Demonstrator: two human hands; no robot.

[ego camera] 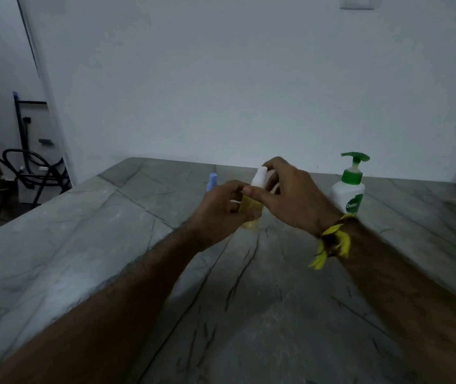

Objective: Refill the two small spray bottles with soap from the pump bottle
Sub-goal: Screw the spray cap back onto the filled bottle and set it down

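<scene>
A small yellow spray bottle [250, 209] stands upright on the grey marble table [110, 245], and my left hand [221, 209] grips its body. My right hand [290, 192] pinches the bottle's white spray top [260, 177] from above. A second small spray bottle, blue [211, 182], stands behind my left hand and is mostly hidden by it. The white pump bottle with the green pump [349, 187] stands to the right, behind my right wrist.
A white wall runs along the table's far edge. On the floor at the left stand a dark chair frame [35, 173] and a rack. A yellow band [332, 242] is tied round my right wrist.
</scene>
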